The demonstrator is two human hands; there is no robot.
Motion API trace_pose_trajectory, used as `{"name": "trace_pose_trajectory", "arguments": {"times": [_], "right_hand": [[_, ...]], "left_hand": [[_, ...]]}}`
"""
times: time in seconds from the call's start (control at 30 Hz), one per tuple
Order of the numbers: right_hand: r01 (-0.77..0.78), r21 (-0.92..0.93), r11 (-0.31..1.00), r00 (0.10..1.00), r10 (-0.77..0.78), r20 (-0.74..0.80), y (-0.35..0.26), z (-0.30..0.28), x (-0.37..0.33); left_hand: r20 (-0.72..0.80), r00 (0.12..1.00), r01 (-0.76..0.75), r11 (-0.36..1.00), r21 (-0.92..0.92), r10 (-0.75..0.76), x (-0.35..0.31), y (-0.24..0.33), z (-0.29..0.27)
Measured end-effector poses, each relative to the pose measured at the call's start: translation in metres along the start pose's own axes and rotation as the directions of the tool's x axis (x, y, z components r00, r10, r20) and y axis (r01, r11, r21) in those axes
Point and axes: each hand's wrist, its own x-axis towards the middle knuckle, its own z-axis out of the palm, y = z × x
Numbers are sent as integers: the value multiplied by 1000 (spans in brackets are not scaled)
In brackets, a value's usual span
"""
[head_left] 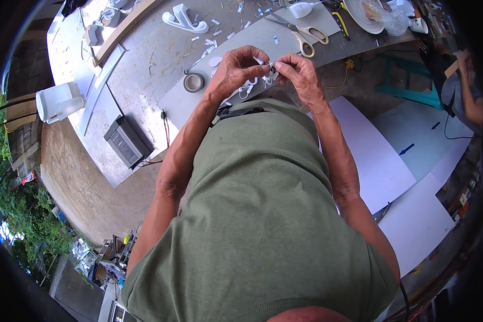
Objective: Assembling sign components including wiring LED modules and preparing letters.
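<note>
Over the near edge of the workbench, my left hand (pixel 238 71) and my right hand (pixel 302 78) meet with fingers pinched. Between the fingertips is a small piece on thin white wire (pixel 271 70); its exact kind is too small to tell. More white wire (pixel 245 91) loops below my left fingers. A roll of tape (pixel 194 82) lies left of that hand. Beyond my right hand rest scissors with beige handles (pixel 307 43). Several small white modules (pixel 210 49) are scattered past my left hand, and a white moulded letter-like shape (pixel 185 20) lies farther off.
A dark boxy power unit (pixel 126 140) with red and black leads sits left on the workbench (pixel 150 70). Near it stands a white bucket (pixel 56 104). White sheets (pixel 359 147) and a teal stool (pixel 410 80) are right. Another person's arm (pixel 471 99) shows at far right.
</note>
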Motion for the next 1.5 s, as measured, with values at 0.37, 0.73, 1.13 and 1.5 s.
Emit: {"name": "trace_pose_trajectory", "arguments": {"times": [0.37, 0.73, 1.13, 1.5], "right_hand": [[15, -77, 997, 996, -21, -85, -1, 17, 5], [5, -170, 985, 998, -17, -68, -5, 23, 10], [240, -543, 805, 963, -269, 26, -19, 23, 16], [199, -541, 817, 973, -229, 12, -13, 20, 13]], "left_hand": [[-135, 990, -19, 993, 114, 35, -6, -1, 4], [-251, 966, -15, 979, 205, 68, -3, -8, 3], [-86, 996, 8, 972, -235, -29, 4, -21, -6], [-112, 993, 21, 986, -168, -40, 4, -5, -2]]}}
